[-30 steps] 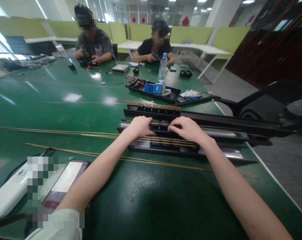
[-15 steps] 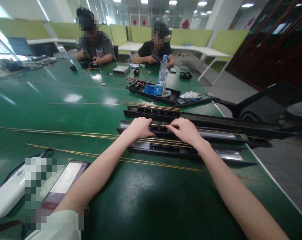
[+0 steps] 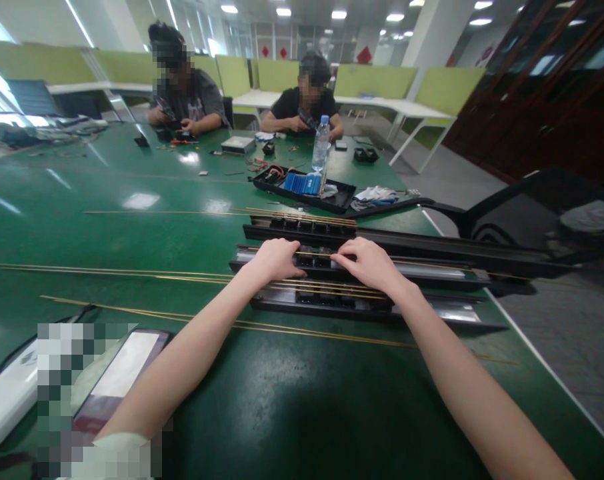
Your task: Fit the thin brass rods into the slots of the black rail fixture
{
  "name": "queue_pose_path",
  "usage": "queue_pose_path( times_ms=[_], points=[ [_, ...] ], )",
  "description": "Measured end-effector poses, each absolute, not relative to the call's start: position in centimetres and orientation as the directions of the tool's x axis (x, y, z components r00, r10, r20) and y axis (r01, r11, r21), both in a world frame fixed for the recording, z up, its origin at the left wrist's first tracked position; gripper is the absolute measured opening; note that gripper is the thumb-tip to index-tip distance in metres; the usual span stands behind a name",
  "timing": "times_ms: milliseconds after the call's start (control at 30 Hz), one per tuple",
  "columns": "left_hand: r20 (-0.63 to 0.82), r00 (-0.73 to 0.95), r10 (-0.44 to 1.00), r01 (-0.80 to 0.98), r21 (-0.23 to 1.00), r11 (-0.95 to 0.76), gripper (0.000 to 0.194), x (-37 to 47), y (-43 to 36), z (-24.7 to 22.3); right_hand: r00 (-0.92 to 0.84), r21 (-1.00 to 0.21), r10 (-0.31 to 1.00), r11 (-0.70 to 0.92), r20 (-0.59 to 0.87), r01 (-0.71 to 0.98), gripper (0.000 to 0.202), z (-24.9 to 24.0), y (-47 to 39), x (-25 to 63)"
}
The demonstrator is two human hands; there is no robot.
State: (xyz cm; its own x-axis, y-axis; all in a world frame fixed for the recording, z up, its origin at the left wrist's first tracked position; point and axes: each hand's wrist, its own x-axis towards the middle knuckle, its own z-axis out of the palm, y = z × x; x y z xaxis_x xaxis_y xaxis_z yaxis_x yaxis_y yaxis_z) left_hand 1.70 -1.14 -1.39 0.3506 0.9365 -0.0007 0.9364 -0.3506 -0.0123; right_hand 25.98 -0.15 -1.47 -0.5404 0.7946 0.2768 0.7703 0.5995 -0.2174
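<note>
A thin gold-coloured rod (image 3: 313,253) lies along the middle of three long black channels, over small black blocks (image 3: 308,259) set inside it. My right hand (image 3: 369,261) pinches this rod between thumb and fingertips. To the left, my left hand (image 3: 278,259) straddles the middle channel (image 3: 432,273), its thumb on the near side and its fingers on the far side; its exact contact is partly hidden. Nearer me is another black channel (image 3: 332,311) with blocks and several gold rods (image 3: 202,274) across it. The far channel (image 3: 432,244) also carries rods.
Loose rods (image 3: 282,328) lie on the green table (image 3: 282,413). Behind the channels stand a black tray (image 3: 339,200) with a blue part, a water bottle (image 3: 321,145) and gloves (image 3: 375,197). A phone (image 3: 119,373) lies front left. Two people work across the table.
The view has shifted slightly, so everything appears a little further left and lower. Both hands keep nearly the same places on the middle channel and rod.
</note>
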Motion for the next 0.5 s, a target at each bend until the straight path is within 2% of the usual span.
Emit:
queue_pose_path(
  times_ms=[500],
  points=[
    [-0.012, 0.342, 0.94, 0.939, -0.024, -0.342, 0.065, 1.8, -1.1, -1.2, -0.641, -0.274, 0.723, 0.691, 0.258, 0.669, 0.03, -1.4, 0.8, 27.9]
  ],
)
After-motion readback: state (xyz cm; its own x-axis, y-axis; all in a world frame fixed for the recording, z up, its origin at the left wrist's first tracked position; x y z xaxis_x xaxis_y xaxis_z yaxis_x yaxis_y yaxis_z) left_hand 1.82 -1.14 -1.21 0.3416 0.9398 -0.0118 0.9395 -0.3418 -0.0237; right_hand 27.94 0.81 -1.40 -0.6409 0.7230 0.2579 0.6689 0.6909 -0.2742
